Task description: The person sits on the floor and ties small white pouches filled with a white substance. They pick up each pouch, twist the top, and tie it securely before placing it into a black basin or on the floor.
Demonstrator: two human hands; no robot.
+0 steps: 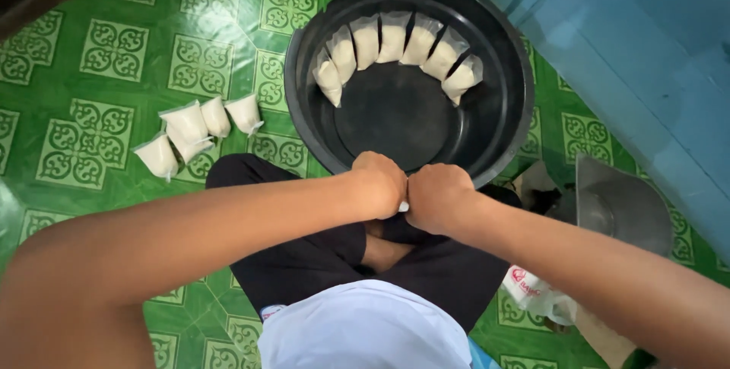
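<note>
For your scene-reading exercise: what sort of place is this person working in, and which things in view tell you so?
Probably a home floor used for small-scale food packing. The person sits cross-legged on green patterned floor tiles, a black tub holds a row of filled white bags, and more bags lie on the floor.

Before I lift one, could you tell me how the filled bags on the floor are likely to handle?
The bags on the floor look bulging and rounded, so they would probably sag and shift in the fingers. The clear film looks smooth, so perhaps slippery. They lie slumped against each other, so a push would likely slide rather than roll them.
</note>
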